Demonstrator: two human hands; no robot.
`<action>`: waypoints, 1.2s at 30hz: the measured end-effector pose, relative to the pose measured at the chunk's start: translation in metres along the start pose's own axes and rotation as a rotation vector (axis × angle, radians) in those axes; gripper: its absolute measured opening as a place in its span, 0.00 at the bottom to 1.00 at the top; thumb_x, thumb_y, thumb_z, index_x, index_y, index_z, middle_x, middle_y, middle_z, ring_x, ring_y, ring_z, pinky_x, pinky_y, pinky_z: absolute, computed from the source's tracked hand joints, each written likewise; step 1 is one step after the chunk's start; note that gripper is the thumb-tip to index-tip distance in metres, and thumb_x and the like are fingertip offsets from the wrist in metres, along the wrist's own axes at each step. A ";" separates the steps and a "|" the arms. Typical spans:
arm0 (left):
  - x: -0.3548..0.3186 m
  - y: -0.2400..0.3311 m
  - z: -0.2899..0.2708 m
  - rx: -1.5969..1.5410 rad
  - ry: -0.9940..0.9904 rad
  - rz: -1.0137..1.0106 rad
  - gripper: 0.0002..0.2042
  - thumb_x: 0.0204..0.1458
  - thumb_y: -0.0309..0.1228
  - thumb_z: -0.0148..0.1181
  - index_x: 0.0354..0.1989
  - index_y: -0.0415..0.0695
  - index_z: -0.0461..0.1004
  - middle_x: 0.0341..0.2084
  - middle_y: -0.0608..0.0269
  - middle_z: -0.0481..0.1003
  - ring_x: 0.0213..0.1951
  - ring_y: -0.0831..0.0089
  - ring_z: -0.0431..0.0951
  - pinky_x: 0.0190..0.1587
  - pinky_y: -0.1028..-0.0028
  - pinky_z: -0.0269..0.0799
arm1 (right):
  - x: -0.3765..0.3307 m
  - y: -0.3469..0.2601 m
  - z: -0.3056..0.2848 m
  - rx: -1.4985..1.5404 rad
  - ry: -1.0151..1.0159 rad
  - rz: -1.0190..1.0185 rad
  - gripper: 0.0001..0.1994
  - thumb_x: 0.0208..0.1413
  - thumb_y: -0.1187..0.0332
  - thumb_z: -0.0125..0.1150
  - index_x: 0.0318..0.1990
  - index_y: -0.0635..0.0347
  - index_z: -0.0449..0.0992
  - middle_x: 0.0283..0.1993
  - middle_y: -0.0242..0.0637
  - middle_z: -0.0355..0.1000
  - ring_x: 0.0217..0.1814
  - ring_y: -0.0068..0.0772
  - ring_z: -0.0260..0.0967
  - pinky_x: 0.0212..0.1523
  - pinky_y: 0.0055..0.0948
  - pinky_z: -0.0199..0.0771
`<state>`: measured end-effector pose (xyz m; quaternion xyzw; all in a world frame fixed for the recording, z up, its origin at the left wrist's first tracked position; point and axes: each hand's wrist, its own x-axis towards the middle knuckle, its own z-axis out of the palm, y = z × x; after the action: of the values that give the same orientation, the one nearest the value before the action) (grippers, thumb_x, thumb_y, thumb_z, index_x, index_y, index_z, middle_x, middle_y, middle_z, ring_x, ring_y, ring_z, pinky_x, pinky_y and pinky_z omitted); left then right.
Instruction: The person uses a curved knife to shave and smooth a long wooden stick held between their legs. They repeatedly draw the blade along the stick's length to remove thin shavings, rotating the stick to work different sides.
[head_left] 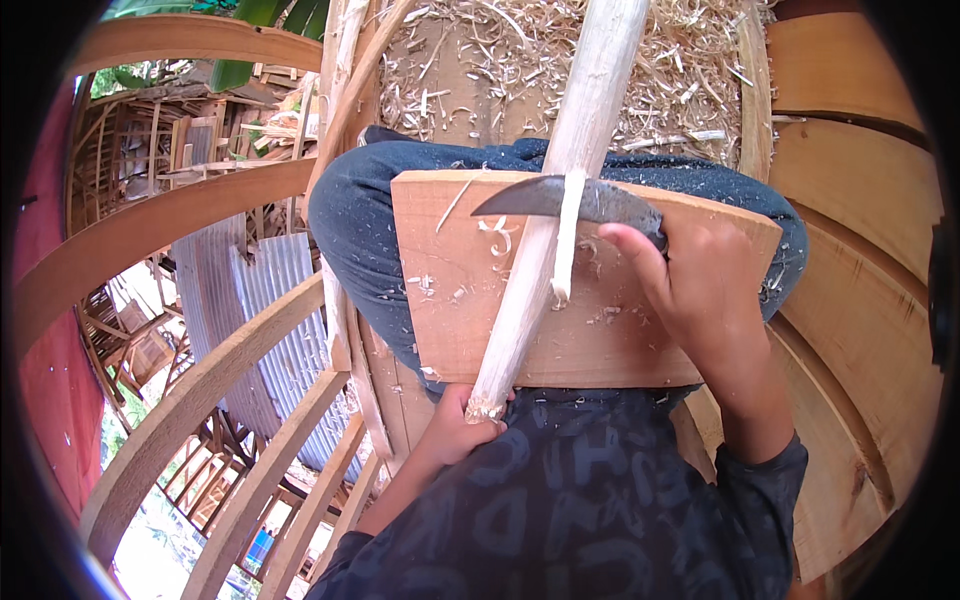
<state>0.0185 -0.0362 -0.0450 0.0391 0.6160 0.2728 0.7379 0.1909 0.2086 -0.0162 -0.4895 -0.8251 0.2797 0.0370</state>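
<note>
We hold a pale, peeled wooden pole [560, 190] slanting across a flat wooden board [440, 300] that rests on our lap, over dark blue trousers [350, 230]. Our left hand [462, 425] grips the pole's lower, frayed end just below the board's near edge, its fingers curled tight around the wood. Our right hand [700, 285] sits on the board's right side with its fingers wrapped around the handle of a curved dark knife [560, 198], the thumb stretched along the top toward the blade. The blade lies crosswise against the pole, its tip pointing to our left, and a long pale shaving [566, 245] hangs curled down from the pole right at the blade. Small chips and curls lie scattered over the board. The pole's upper end runs away from us, out past the top of the view, above a heap of wood shavings [680, 70] on the ground beyond our knees. Bent wooden planks [860, 250] curve around us on the right, curved wooden ribs [190, 225] sweep past on the left, and sheets of corrugated metal [250, 290] lie below them.
</note>
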 end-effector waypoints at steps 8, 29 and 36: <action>0.003 0.005 -0.011 0.080 -0.119 -0.037 0.24 0.33 0.23 0.61 0.44 0.36 0.67 0.35 0.64 0.69 0.36 0.77 0.68 0.42 0.76 0.64 | 0.005 0.037 -0.021 0.956 -0.670 0.143 0.12 0.51 0.66 0.62 0.33 0.68 0.71 0.17 0.38 0.64 0.15 0.26 0.63 0.17 0.30 0.60; 0.001 0.007 -0.011 0.066 -0.135 0.035 0.19 0.36 0.24 0.61 0.41 0.38 0.72 0.28 0.70 0.69 0.32 0.83 0.67 0.36 0.80 0.62 | -0.016 0.015 -0.008 0.679 -0.509 0.070 0.14 0.50 0.63 0.63 0.36 0.66 0.72 0.17 0.45 0.66 0.17 0.38 0.65 0.21 0.33 0.63; 0.005 0.003 -0.013 0.074 -0.127 0.031 0.18 0.36 0.25 0.61 0.40 0.38 0.73 0.28 0.70 0.70 0.31 0.82 0.68 0.37 0.80 0.63 | -0.016 0.014 -0.014 0.642 -0.616 -0.011 0.13 0.53 0.62 0.61 0.35 0.65 0.73 0.17 0.43 0.66 0.17 0.30 0.62 0.20 0.30 0.61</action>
<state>0.0063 -0.0349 -0.0514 0.0932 0.5771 0.2582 0.7692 0.2149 0.2061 -0.0077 -0.3426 -0.6715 0.6544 -0.0588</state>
